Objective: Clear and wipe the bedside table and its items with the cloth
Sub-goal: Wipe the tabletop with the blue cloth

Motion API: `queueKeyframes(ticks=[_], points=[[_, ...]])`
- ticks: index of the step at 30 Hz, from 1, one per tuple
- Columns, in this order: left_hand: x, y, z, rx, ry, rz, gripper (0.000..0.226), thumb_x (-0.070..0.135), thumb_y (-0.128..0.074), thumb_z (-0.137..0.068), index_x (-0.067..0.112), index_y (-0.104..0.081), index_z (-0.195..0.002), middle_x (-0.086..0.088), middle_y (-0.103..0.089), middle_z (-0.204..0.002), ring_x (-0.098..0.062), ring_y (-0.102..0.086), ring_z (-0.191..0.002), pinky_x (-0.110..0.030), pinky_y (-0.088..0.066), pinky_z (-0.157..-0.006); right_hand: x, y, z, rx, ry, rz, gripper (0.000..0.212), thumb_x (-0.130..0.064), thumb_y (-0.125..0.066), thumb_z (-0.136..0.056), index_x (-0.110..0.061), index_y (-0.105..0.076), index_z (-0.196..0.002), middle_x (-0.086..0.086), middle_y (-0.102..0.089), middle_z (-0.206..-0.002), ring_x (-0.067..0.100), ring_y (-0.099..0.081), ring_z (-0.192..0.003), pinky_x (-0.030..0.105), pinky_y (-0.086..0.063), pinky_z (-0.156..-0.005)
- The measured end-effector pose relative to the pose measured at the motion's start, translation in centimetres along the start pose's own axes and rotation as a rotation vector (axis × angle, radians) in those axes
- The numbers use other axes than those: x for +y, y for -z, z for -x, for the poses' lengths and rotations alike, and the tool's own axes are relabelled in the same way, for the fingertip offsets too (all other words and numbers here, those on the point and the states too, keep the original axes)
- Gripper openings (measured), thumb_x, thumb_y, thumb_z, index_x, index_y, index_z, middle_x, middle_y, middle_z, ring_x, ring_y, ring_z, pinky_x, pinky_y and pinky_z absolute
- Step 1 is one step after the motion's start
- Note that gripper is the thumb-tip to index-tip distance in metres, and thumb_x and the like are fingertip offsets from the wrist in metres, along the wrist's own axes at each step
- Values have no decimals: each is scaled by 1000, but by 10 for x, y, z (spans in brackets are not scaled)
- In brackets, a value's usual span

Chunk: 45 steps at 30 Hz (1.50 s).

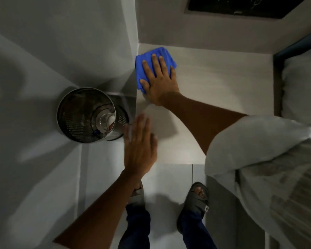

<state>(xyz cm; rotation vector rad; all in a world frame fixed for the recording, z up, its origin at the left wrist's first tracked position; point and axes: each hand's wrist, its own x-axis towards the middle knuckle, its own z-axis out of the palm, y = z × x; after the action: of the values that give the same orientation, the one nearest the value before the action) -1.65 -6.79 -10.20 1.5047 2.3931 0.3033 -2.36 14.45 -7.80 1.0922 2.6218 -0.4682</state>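
A folded blue cloth [153, 56] lies on the pale bedside table top [222, 87], in its far left corner against the wall. My right hand [159, 81] presses flat on the cloth with fingers spread. My left hand [140, 146] hovers over the table's near left edge, fingers straight and apart, holding nothing; it looks blurred. No other items show on the table top.
A perforated metal waste bin [74, 119] with rubbish inside stands on the floor left of the table, in the wall corner. A bed with a white pillow [301, 87] borders the table on the right. My sandalled feet [196, 198] stand on the tiled floor below.
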Motion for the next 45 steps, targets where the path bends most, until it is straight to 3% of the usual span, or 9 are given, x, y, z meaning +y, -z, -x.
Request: queueKeyframes(ticks=[5, 10, 14, 17, 22, 29, 34, 40, 45], points=[[-34, 14, 66, -175, 240, 39, 67, 50, -2, -100, 12, -14, -153, -13, -18, -163, -29, -21, -151, -52, -21, -121, -24, -27, 48, 13, 0, -33, 62, -49, -17, -102, -25, 4, -154, 7, 11, -163, 26, 11, -149, 51, 2, -120], [-46, 14, 66, -270, 200, 60, 66, 55, -5, -98, 19, 1, -153, -12, -6, -165, -27, -8, -153, -52, -14, -123, -33, -65, 119, 23, 2, -18, 63, -52, -19, -101, -25, 1, -154, 7, 5, -164, 28, 7, -150, 50, 2, -119], [-50, 15, 67, -258, 197, 28, 66, 52, -14, -99, 16, -10, -155, -12, -10, -165, -27, -10, -153, -55, -17, -122, -34, -92, 174, 45, -19, -28, 63, -51, -22, -101, -23, -5, -154, 10, -5, -164, 31, -1, -150, 53, -5, -119], [-41, 20, 62, -172, 50, -105, 60, 44, -18, -103, 14, -17, -155, -15, -17, -164, -29, -14, -152, -53, -19, -121, -22, -101, 203, 34, -53, -45, 63, -52, -20, -101, -24, -2, -154, 8, -1, -164, 29, 2, -150, 52, -5, -120], [-4, 13, 45, -174, -267, -136, 58, 36, -32, -103, 12, -22, -154, -15, -18, -163, -30, -12, -152, -51, -17, -122, 35, -95, 224, 36, -314, -99, 63, -54, -15, -100, -31, 11, -151, 4, 12, -162, 24, 13, -149, 47, 7, -117], [-3, -1, 39, -256, -293, -232, 63, 46, -21, -102, 13, -17, -155, -20, -13, -163, -35, -11, -152, -54, -19, -121, 179, -77, 264, 30, -729, -180, 69, -63, -15, -95, -30, 4, -153, 8, 9, -163, 29, 7, -149, 56, -4, -119], [-2, -4, 39, -220, -297, -241, 61, 46, -23, -102, 13, -23, -154, -21, -19, -162, -36, -18, -150, -53, -21, -121, 198, -69, 262, -7, -800, -155, 71, -62, -13, -95, -27, 8, -153, 11, 12, -163, 33, 8, -149, 60, -6, -118], [3, 4, 38, -245, -289, -185, 63, 48, -24, -101, 13, -28, -153, -20, -23, -161, -36, -22, -149, -54, -25, -119, 119, -68, 232, -20, -612, -129, 67, -55, -13, -99, -24, 13, -152, 11, 18, -161, 32, 15, -147, 54, 3, -116], [13, 16, 34, -260, -220, 13, 52, 36, -33, -104, 16, -31, -152, -14, -20, -163, -29, -16, -152, -49, -15, -123, 46, -74, 213, -15, -436, -126, 66, -55, -13, -100, -25, 13, -152, 10, 19, -161, 31, 17, -147, 50, 9, -113]])
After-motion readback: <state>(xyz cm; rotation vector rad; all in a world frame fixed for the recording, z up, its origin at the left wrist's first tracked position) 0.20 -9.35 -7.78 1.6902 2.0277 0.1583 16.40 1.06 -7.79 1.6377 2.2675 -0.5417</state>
